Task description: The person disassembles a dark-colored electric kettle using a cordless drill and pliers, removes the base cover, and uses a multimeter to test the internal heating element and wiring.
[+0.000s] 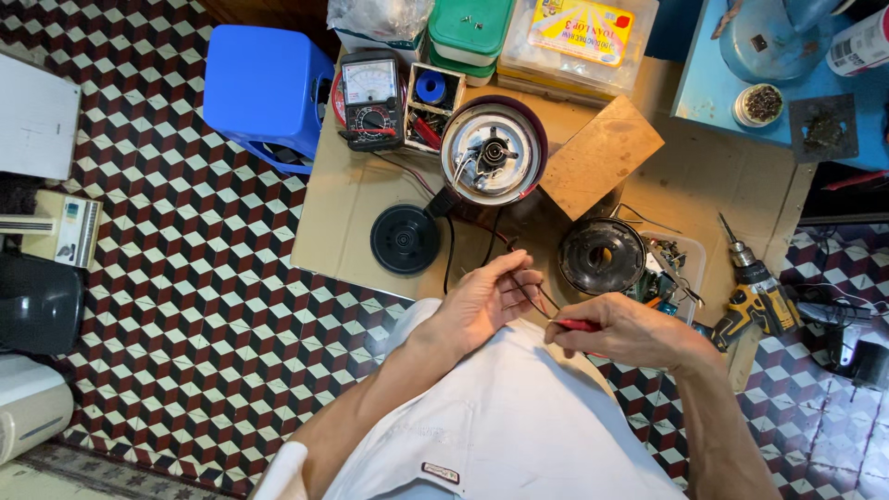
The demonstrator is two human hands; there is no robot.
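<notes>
My left hand (483,301) pinches thin dark wires (528,294) between thumb and fingertips, fingers pressed together around them. The wires run from my fingertips up toward the round appliance base (494,151) well above, and rightward to my right hand (628,330). That hand is closed around a red-handled tool (578,324), its tip touching the wires just beside my left fingertips. A black disc (405,239) lies up-left of my left hand; a yellow drill (755,296) lies right of my right.
</notes>
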